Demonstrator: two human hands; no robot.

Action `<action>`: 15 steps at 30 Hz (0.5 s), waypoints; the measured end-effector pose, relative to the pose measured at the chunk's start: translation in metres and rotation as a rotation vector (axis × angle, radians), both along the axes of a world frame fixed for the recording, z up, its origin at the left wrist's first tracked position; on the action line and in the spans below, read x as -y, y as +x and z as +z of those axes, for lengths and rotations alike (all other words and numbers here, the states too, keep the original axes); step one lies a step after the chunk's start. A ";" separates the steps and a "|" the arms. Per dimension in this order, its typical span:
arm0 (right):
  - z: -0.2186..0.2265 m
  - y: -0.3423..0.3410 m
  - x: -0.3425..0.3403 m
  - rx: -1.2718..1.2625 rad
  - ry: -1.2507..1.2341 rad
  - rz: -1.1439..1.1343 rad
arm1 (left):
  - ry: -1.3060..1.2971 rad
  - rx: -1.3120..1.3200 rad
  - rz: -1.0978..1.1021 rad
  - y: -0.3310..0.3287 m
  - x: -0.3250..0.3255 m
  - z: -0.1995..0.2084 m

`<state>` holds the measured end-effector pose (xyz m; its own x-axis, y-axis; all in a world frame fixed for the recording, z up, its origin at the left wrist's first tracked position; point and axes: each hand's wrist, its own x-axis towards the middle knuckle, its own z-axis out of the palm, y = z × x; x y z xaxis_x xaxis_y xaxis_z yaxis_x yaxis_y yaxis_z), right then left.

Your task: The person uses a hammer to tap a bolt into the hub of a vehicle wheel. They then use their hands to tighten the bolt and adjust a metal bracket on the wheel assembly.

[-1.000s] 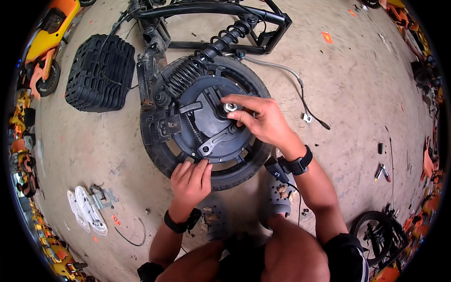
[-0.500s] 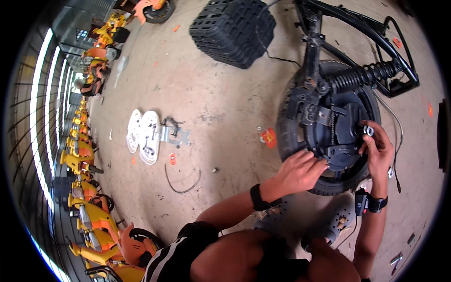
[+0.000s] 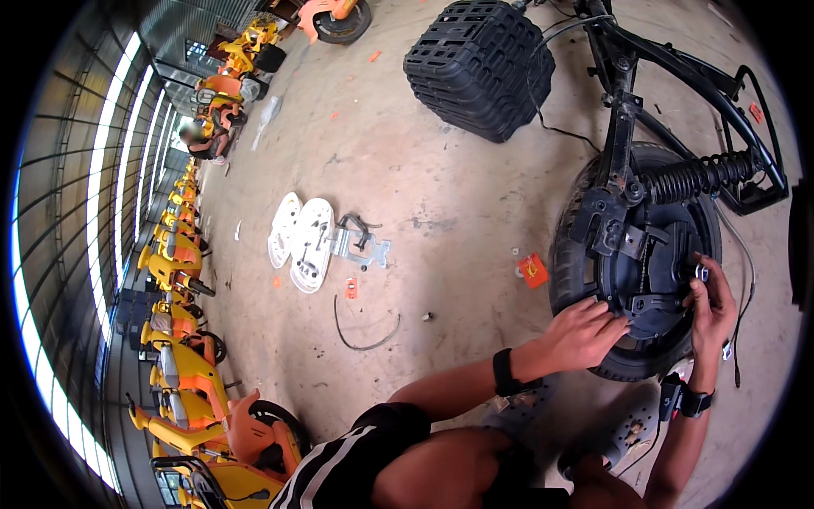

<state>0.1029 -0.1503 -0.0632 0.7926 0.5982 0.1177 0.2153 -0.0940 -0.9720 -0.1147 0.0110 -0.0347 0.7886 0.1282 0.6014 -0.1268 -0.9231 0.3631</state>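
The rear wheel (image 3: pixel 566 276) of a scooter, with its black tyre, stands before me, fixed to a black frame (image 3: pixel 621 127) with a coil-spring shock absorber (image 3: pixel 699 176). At the wheel's lower left, my left hand (image 3: pixel 585 335) is closed in a pinch by the metal brake arm (image 3: pixel 651 303) on the hub. Its fingertips hide whatever they grip. My right hand (image 3: pixel 712 310) holds a short shiny metal cylinder (image 3: pixel 699 272) between thumb and fingers, at the right side of the hub. A black cable (image 3: pixel 750 293) curves down beside that hand.
A black plastic crate (image 3: pixel 475 72) stands beyond the wheel. White panels (image 3: pixel 312 246), a metal bracket (image 3: pixel 360 246), a bent cable (image 3: pixel 369 346) and an orange-red packet (image 3: pixel 532 271) lie on the floor. Yellow scooters (image 3: pixel 182 382) line the left, where another person (image 3: pixel 202 146) crouches.
The whole view has shifted, so the scene sits farther right and slightly lower. Both hands stay at the hub, and the metal cylinder is still in my right hand.
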 end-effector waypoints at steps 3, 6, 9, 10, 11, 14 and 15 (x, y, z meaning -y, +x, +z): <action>-0.005 0.003 0.004 -0.055 0.034 0.080 | 0.000 -0.005 0.002 -0.003 -0.001 0.000; 0.003 -0.005 -0.003 -0.062 0.092 0.075 | 0.003 -0.009 0.000 -0.005 -0.003 0.001; 0.011 -0.011 -0.003 -0.089 0.110 0.049 | 0.010 -0.018 -0.007 -0.003 -0.003 0.004; 0.007 -0.015 -0.007 -0.109 0.144 0.026 | 0.018 -0.028 -0.004 -0.003 -0.006 0.006; 0.007 -0.019 -0.010 -0.123 0.111 0.000 | -0.006 -0.028 -0.006 -0.003 -0.004 0.004; 0.031 -0.024 -0.020 0.062 -0.020 -0.054 | -0.019 -0.013 -0.021 0.002 -0.006 0.003; 0.033 -0.023 -0.020 0.223 -0.062 -0.096 | -0.044 -0.056 -0.036 0.005 -0.007 0.007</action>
<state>0.0796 -0.1302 -0.0301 0.8050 0.5327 0.2613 0.4106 -0.1821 -0.8934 -0.1098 0.0176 -0.0274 0.8254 0.1243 0.5507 -0.1383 -0.9012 0.4107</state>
